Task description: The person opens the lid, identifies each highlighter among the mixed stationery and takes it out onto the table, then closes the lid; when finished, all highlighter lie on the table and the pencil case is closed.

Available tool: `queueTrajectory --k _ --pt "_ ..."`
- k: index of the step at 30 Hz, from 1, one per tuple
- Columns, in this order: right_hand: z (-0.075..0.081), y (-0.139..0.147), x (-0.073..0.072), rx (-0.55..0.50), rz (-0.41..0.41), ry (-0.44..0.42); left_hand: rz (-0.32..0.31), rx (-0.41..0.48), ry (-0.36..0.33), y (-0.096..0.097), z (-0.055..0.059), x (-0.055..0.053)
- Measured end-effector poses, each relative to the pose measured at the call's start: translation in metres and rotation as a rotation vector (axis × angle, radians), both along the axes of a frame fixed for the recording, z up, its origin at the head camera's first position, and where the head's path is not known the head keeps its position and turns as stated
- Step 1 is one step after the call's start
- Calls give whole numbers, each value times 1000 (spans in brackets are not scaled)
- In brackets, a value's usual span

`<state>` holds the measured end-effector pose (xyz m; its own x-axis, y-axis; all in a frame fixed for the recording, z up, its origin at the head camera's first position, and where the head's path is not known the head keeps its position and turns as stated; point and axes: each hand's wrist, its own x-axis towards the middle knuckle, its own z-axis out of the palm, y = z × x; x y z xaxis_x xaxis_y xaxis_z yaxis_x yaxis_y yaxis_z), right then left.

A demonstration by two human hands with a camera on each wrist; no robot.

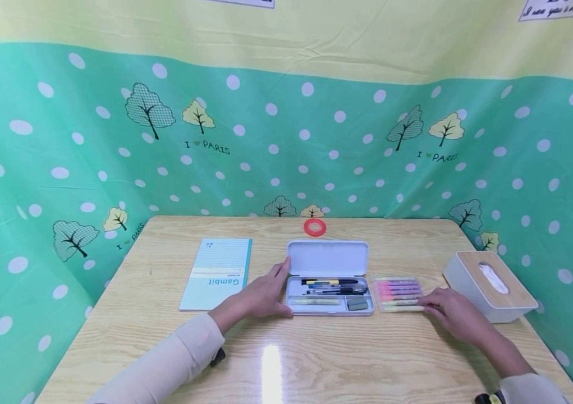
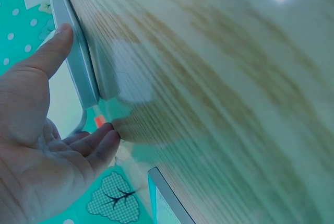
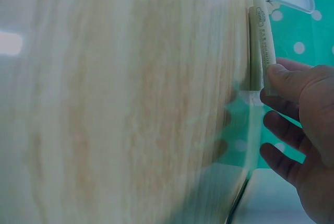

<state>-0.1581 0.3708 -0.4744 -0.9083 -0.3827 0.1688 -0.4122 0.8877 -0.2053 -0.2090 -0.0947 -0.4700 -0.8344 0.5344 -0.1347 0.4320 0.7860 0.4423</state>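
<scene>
A white pencil case (image 1: 326,258) lies with its lid raised, holding several pens (image 1: 331,287), a pale yellow highlighter (image 1: 316,302) and a grey eraser (image 1: 357,304). My left hand (image 1: 264,293) is at the case's left side, its thumb by the front corner and its fingers spread toward the lid. In the left wrist view the fingers look relaxed along the edge of the case. To the right of it lies a clear sleeve of coloured highlighters (image 1: 398,290). With thumb and forefinger, my right hand (image 1: 453,314) pinches the end of a pale highlighter (image 3: 266,41) at the sleeve's near side.
A light blue notebook (image 1: 218,275) lies left of the case. Near the back edge is a red tape ring (image 1: 315,227). At the right stands a white tissue box (image 1: 490,286) with a wooden lid. A patterned green cloth (image 1: 246,168) hangs behind the wooden table (image 1: 347,365).
</scene>
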Motion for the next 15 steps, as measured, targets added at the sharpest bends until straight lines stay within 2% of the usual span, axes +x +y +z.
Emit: queueTrajectory --k 9,15 --pt "1 -4 -3 9 -90 -80 5 2 -3 0 1 1" --pt "0 -5 -5 18 -132 -80 3 5 -4 1 2 1"
